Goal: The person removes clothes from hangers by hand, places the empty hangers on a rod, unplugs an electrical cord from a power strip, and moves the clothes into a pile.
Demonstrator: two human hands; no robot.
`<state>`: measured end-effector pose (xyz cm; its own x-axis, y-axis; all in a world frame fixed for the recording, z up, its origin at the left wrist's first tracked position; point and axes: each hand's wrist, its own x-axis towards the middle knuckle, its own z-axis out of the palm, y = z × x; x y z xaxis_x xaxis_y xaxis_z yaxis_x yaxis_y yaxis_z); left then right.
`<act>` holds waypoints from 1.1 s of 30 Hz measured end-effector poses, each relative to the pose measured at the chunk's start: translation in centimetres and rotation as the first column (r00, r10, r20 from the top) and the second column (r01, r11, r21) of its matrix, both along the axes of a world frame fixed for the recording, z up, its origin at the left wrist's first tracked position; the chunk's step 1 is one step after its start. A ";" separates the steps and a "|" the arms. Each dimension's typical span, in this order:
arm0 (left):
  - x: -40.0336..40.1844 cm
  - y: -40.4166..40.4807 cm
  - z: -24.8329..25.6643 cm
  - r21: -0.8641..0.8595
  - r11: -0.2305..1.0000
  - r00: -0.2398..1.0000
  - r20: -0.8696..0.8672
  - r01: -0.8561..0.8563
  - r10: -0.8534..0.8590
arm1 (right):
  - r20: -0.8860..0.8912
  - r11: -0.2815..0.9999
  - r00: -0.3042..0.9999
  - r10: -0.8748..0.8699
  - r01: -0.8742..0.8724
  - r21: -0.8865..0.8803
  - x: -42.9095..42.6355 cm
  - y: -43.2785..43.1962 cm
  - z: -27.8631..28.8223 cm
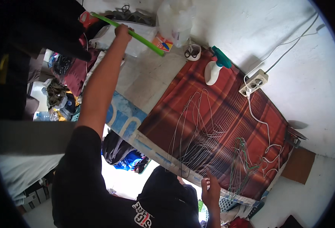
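My left hand (123, 32) is raised over the far left of the table, its fingers closed around a bright green rod (147, 43). The rod slants down to the right across a clear plastic sheet or bag (140, 34). My right hand (211, 189) is by the table's front edge with thumb and forefinger apart, and no object shows in it. Beyond it, several thin wire clothes hangers (197, 131) lie tangled on a red-brown checked cloth (170, 114). To the right of that hand is a second bunch of hangers (241, 159), some green.
A white spray bottle (212, 72) with a teal head stands near the wall. Scissors (192, 52) sit in a white cup (195, 57). A power strip (253, 83) has a white cable (260, 121) trailing to what looks like a clothes iron (295, 136). Clothes (73, 75) are piled at left.
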<state>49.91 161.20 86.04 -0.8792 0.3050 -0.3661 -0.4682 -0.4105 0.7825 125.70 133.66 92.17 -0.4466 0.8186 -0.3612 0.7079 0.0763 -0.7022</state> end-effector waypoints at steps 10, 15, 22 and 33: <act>-3.4 6.9 -6.8 -0.651 0.684 0.755 -0.254 0.329 -0.605 | 0.168 1.000 0.986 0.009 -0.010 0.007 -0.5 0.2 -2.8; -2.1 5.9 -7.4 -0.773 0.616 0.732 -0.332 0.150 -0.595 | 0.061 0.977 0.989 -0.138 0.126 0.171 -3.4 4.3 -4.3; 0.0 0.2 -6.5 -0.613 0.603 0.414 -0.790 -0.511 -0.452 | 0.266 0.961 0.923 -0.278 0.267 0.078 -7.0 2.7 -10.4; 50.5 -27.6 -7.5 -0.872 0.359 0.411 -0.209 0.332 -0.887 | 0.116 0.815 0.862 -0.493 0.412 0.407 -15.9 5.4 -13.6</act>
<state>100.40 133.62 78.55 -0.5709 0.7837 -0.2447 0.3351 0.4945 0.8020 109.78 139.09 78.59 0.0586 0.9972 -0.0460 0.8489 -0.0740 -0.5233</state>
